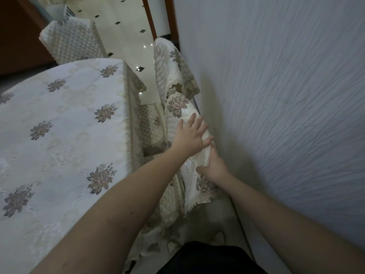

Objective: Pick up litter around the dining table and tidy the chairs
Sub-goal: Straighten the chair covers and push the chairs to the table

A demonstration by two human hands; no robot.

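Tidying chairs: left hand (190,133) flat on near chair's cover (189,119), right hand (214,165) gripping its edge. Next, probably smooth cover straight.

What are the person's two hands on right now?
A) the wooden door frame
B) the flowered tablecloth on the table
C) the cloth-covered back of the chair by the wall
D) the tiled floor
C: the left hand lies with fingers spread on the chair back beside the wall, and the right hand grips the same cover lower down; neither touches the table.
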